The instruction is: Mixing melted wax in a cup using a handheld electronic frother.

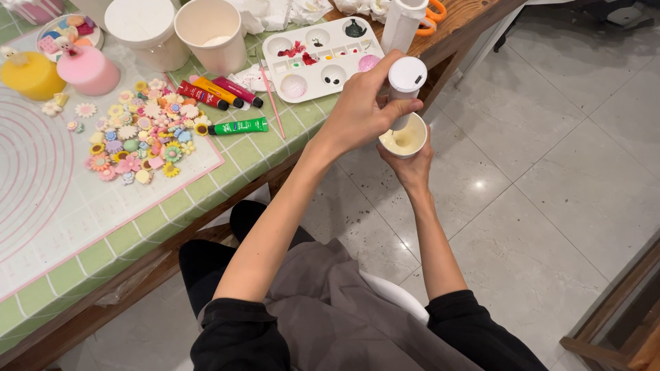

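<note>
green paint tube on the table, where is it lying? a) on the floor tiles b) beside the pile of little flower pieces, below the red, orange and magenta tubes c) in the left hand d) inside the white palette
b: the green paint tube lies flat on the mat just right of the flower pieces, below the other three tubes and left of the thin brush.

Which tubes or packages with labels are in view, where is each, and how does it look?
Green paint tube: lying on the table edge, black cap.
Red, orange and magenta paint tubes: lying side by side by the palette, black caps.
White bottle: in left hand, over small cup.
</note>
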